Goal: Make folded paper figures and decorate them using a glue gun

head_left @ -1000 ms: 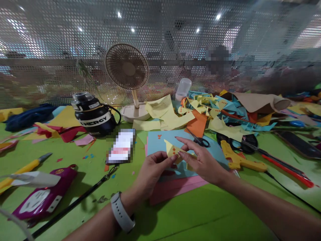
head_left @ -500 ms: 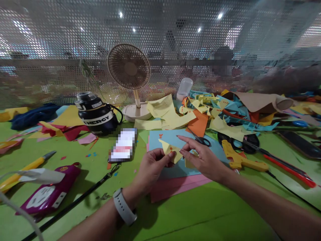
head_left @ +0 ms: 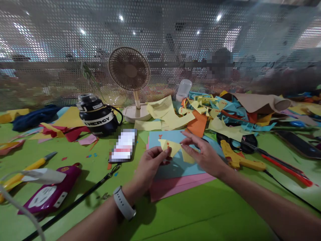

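A small yellow paper piece [head_left: 175, 147] with orange dots is pinched between the thumb and fingers of my left hand [head_left: 153, 163]. My right hand [head_left: 202, 152] is just right of it, fingers partly spread, a fingertip close to the paper's right edge; whether it touches is unclear. Below the hands lies a blue sheet [head_left: 173, 171] on top of pink sheets [head_left: 170, 191]. Another yellow piece [head_left: 187, 157] rests on the blue sheet, partly behind my right hand. Small orange bits [head_left: 160, 136] are on the blue sheet's upper left.
A yellow glue gun [head_left: 240, 160] and a red-handled tool [head_left: 287, 169] lie at right. Paper scraps [head_left: 175, 118] spread behind. A fan [head_left: 130, 70], black bottle [head_left: 96, 115] and phone [head_left: 124, 145] stand or lie left of centre; a purple device [head_left: 50, 194] is at lower left.
My right hand has shifted slightly and its fingers now cover the scissors. The yellow paper in my left hand has turned a little, and more of the piece on the blue sheet shows.
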`<act>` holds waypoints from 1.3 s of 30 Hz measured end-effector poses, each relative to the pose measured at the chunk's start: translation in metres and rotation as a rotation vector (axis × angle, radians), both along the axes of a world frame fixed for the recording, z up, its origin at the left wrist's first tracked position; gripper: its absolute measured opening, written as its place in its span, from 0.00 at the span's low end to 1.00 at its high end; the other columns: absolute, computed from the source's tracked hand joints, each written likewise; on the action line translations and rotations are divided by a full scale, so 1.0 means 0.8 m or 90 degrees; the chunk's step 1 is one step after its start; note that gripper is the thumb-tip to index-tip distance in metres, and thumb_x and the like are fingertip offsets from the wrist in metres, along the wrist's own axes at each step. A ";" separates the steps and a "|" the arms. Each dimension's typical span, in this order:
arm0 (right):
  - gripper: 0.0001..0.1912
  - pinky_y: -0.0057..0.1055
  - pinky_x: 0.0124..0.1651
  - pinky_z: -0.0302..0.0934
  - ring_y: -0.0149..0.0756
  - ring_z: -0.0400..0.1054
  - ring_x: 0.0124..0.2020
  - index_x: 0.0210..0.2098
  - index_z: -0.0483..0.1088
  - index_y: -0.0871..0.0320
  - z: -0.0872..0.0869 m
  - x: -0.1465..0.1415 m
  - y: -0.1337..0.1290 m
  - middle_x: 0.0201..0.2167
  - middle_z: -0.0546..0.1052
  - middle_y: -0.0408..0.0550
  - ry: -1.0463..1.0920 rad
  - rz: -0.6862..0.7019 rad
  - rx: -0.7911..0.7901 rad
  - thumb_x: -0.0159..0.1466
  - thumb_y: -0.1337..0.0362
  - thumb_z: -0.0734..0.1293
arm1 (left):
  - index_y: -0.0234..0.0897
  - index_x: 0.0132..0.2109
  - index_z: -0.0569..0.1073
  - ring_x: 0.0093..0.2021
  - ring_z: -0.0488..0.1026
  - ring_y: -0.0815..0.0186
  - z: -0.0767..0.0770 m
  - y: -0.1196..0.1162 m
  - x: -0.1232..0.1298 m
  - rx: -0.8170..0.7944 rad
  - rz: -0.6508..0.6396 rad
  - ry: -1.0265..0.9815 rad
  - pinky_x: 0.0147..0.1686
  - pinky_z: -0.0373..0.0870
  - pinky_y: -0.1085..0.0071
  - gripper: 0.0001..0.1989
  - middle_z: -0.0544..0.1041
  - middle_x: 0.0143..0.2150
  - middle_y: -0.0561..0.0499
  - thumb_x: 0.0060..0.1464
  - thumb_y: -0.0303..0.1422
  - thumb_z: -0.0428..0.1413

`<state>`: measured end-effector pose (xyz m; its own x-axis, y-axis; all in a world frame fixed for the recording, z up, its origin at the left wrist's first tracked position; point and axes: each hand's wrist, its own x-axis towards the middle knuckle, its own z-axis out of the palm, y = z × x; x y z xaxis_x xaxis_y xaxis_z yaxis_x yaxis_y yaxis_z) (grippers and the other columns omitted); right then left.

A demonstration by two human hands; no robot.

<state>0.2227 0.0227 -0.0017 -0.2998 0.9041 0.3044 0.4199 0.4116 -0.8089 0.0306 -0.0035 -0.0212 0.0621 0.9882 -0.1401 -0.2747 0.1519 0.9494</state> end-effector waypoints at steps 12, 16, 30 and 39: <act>0.12 0.34 0.43 0.62 0.36 0.69 0.36 0.29 0.72 0.57 0.007 0.008 0.014 0.32 0.76 0.46 -0.036 0.017 0.009 0.61 0.55 0.65 | 0.35 0.28 0.73 0.28 0.70 0.72 0.005 0.008 -0.015 0.071 0.026 0.002 0.30 0.68 0.77 0.16 0.74 0.25 0.53 0.46 0.43 0.65; 0.13 0.33 0.41 0.63 0.36 0.69 0.35 0.30 0.72 0.58 0.006 0.006 0.015 0.31 0.76 0.47 0.011 0.019 -0.034 0.61 0.54 0.64 | 0.38 0.40 0.74 0.37 0.74 0.65 0.005 0.004 -0.011 0.046 -0.007 -0.076 0.31 0.72 0.72 0.21 0.78 0.37 0.49 0.45 0.48 0.64; 0.09 0.37 0.48 0.66 0.37 0.73 0.40 0.36 0.75 0.53 0.072 0.040 0.006 0.36 0.79 0.46 0.155 -0.046 0.072 0.61 0.56 0.66 | 0.35 0.42 0.78 0.39 0.77 0.59 -0.007 0.004 -0.005 -0.035 -0.027 0.034 0.28 0.70 0.74 0.20 0.81 0.40 0.43 0.41 0.39 0.68; 0.17 0.44 0.46 0.67 0.48 0.73 0.41 0.40 0.76 0.52 0.085 0.179 -0.026 0.41 0.79 0.53 -0.277 -0.134 0.022 0.54 0.53 0.68 | 0.34 0.43 0.76 0.37 0.79 0.59 0.000 0.004 -0.008 -0.017 -0.012 0.059 0.23 0.66 0.77 0.20 0.82 0.37 0.43 0.43 0.41 0.66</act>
<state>0.3657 0.0017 0.0660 -0.2183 0.9502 0.2224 0.7934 0.3055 -0.5265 0.0241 -0.0001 -0.0214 0.0666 0.9828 -0.1723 -0.1829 0.1818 0.9662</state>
